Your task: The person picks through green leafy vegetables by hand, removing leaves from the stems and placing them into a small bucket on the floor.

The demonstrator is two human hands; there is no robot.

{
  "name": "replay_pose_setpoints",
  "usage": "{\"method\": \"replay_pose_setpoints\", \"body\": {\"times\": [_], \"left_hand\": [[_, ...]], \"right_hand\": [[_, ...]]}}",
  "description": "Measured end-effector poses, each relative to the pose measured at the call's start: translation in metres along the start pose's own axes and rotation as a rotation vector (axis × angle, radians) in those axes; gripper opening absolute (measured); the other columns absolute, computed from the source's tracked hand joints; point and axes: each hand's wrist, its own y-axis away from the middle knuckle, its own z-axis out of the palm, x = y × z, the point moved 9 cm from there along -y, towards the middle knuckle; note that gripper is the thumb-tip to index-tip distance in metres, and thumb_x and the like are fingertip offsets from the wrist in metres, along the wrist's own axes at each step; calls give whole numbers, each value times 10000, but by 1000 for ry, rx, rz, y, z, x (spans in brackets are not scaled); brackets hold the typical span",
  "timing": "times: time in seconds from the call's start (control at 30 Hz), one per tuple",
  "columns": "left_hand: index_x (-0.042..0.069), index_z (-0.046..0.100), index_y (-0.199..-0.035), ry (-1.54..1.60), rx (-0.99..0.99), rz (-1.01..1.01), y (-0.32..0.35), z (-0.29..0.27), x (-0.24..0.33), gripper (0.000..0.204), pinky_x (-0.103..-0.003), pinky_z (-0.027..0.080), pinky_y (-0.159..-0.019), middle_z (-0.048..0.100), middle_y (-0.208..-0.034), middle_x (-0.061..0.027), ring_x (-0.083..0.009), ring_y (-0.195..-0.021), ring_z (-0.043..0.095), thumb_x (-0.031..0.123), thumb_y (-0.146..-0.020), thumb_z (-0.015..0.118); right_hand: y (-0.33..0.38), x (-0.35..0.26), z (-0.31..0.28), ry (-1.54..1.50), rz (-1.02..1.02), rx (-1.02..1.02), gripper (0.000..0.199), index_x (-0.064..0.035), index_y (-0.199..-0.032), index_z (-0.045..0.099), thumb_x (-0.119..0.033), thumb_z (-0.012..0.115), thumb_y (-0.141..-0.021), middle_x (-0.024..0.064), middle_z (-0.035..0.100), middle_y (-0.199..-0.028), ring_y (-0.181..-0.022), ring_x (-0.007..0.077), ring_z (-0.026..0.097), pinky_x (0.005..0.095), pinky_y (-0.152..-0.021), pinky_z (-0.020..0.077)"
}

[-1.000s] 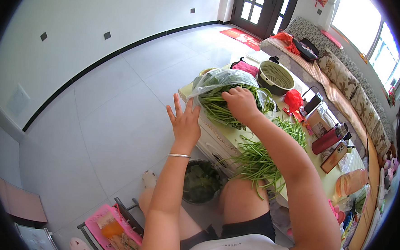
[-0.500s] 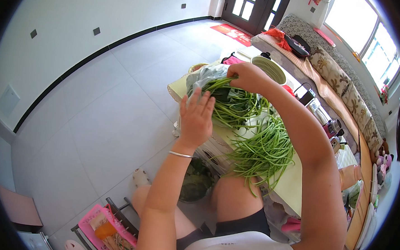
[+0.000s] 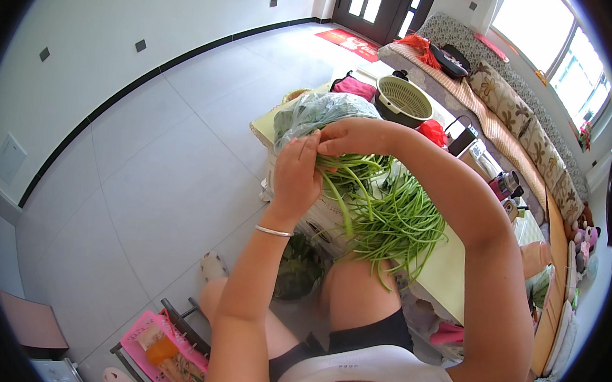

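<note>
My left hand (image 3: pixel 298 177) is closed around long green vegetable stems (image 3: pixel 355 169) at the mouth of a clear plastic bag (image 3: pixel 324 112). Against its fingertips, my right hand (image 3: pixel 354 136) bends over the same stems with its fingers drawn together; its grip is partly hidden. Leafy parts of the bunch lie under the hands, and the bag's crumpled film spreads behind them. Nearer to me, a loose pile of thin green stems (image 3: pixel 411 224) rests on the pale table (image 3: pixel 447 274), some hanging over its edge.
Below the table's left edge, between my legs, stands a container of dark leaves (image 3: pixel 298 270). A green colander (image 3: pixel 404 99), a pink pouch (image 3: pixel 353 87), red plastic (image 3: pixel 432 132) and a thermos (image 3: pixel 503 184) stand farther along the table. A pink basket (image 3: pixel 139 338) sits at lower left.
My right hand has come down and left to meet my left hand. The left fingers, spread before, have closed on the stems. The bag now lies flatter, and the colander shows fully.
</note>
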Motion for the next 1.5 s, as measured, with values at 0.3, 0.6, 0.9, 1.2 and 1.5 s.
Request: {"method": "replay_pose_setpoints", "body": {"times": [0.3,0.6,0.9,1.2,1.5], "left_hand": [[22,632,-979,304,63,-254,13,-8,-47,156,-355,492,-767,601,-845,-56,-217,-759,579,-16,-835,585],[-34,634,-965,1140,231,-765,26,-15,-104,204,-313,473,-815,516,-705,-19,-132,-720,500,163,-955,583],[-10,591,-851,1521,403,-808,26,-13,-106,352,-364,442,-811,475,-672,-60,-222,-723,465,311,-983,537],[-24,604,-947,1429,356,-824,27,-12,-95,247,-349,449,-838,579,-829,-75,-214,-820,539,220,-959,566],[35,657,-1080,1160,46,-760,19,-3,-52,247,-264,403,-832,649,-1061,-61,-109,-954,545,239,-977,562]], "right_hand": [[5,57,-15,-414,152,105,689,16,-1253,572,-570,316,-998,142,669,-1087,-990,220,634,373,-964,461],[34,71,-35,-327,-207,831,266,51,-1026,659,-179,553,-947,116,692,-935,-904,167,653,289,-847,508],[28,10,-3,95,-251,741,441,-30,-1281,542,-110,614,-854,141,587,-1273,-1214,291,519,386,-1041,412],[28,-29,34,406,-480,1009,204,-111,-1007,686,-166,690,-810,93,601,-1153,-1131,303,520,427,-938,419],[18,-40,11,-442,-371,900,132,36,-844,669,-95,680,-826,97,612,-777,-643,185,600,305,-583,474]]}}
